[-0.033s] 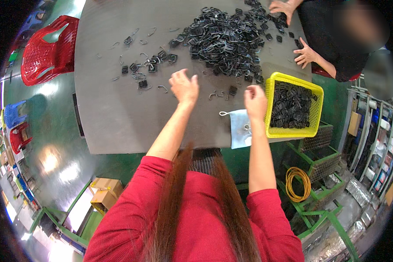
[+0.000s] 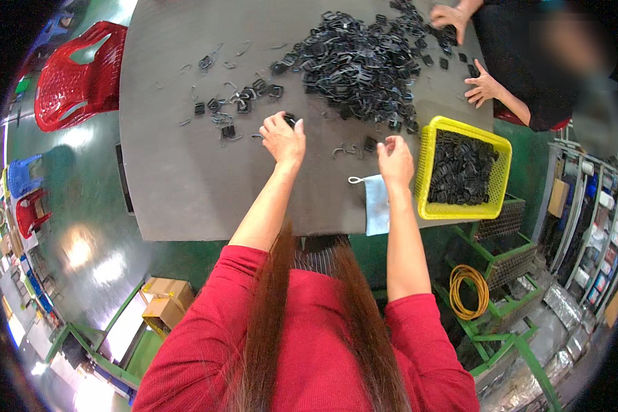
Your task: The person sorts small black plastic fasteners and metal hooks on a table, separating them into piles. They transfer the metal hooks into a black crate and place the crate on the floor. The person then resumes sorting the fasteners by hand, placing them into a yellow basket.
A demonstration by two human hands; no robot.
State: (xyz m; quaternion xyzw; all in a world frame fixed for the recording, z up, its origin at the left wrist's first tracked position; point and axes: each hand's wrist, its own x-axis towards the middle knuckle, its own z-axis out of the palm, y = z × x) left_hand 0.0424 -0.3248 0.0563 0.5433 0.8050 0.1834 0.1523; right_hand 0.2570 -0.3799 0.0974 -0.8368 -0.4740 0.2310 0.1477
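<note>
Two bare hands worked above the grey table [image 2: 185, 192]. The left hand [image 2: 282, 141] had thumb and fingers around a black plastic buckle [image 2: 290, 120], left of centre, just below the main pile of buckles [image 2: 364, 65]. The right hand [image 2: 396, 163] was half curled beside a single loose buckle [image 2: 370, 144]; I could not tell whether its fingers gripped anything. Bent wire hooks [image 2: 340, 150] lay between the hands. The yellow basket [image 2: 460, 211], well filled with black pieces, stood right of the right forearm and seemed to reach past the table's corner. Risk noted: a sideways knock from that forearm might tip it and spill the contents. Also possible: a loose pinch dropping the buckle among the hooks, or the light-blue fabric piece [image 2: 376, 206], partly under the right forearm, being dragged along by a sweep.
</note>
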